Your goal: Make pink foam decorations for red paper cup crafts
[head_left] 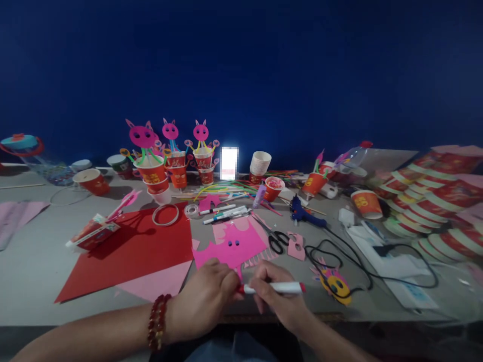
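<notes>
My right hand (277, 291) grips a white marker (289, 287) with a red butt, held level above the table's front edge. My left hand (202, 296), fingers closed, meets the marker's other end, where a red part, apparently its cap, shows at the fingertips. Just beyond the left knuckles lies a bright pink paper cutout (245, 247) with jagged edges and two small eyes, partly covered by that hand. Scissors (277, 242) with black handles rest to its right. Behind it are several more markers (226, 215).
A red paper sheet (151, 251) lies left, with a tipped decorated cup (94, 232) on it. Cups with pink paper figures (151, 171) stand behind. To the right are a blue glue gun (302, 211), its black cord (358, 266) and stacked paper cups (426, 196).
</notes>
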`<state>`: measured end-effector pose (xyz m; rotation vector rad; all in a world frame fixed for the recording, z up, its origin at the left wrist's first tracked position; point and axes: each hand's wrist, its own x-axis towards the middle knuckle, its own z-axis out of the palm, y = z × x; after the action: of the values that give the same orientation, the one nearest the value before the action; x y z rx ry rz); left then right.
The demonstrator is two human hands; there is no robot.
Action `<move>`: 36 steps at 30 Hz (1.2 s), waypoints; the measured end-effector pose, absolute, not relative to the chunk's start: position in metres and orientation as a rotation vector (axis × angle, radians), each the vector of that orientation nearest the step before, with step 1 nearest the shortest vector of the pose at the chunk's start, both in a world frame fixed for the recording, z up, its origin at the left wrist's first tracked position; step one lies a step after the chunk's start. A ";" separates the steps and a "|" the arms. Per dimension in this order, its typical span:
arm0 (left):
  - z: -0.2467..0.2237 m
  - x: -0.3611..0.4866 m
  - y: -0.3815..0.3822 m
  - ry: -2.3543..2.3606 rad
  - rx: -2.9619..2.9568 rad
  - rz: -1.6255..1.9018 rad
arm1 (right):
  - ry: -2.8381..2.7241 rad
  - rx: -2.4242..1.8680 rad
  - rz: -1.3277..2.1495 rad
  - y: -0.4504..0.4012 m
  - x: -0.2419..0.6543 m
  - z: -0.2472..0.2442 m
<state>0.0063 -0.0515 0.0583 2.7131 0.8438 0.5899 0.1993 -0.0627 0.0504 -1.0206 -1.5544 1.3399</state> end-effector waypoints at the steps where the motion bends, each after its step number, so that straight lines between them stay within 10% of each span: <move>1: 0.061 0.003 -0.054 0.808 2.709 0.586 | -1.553 -1.013 1.325 -0.064 0.204 0.058; 8: 0.047 -0.042 -0.046 1.082 2.511 0.586 | -0.990 -0.916 0.818 -0.043 0.273 0.116; 15: 0.017 -0.019 -0.016 0.783 2.885 0.534 | -1.453 -1.194 1.422 0.000 0.227 0.043; 36: 0.002 -0.020 -0.011 0.834 2.825 0.413 | -1.863 -1.271 0.973 0.028 0.206 0.001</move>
<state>-0.0200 -0.0105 0.0015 2.8247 0.8339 0.4131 0.2060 0.0277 0.0011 -1.2707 -1.8631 0.9727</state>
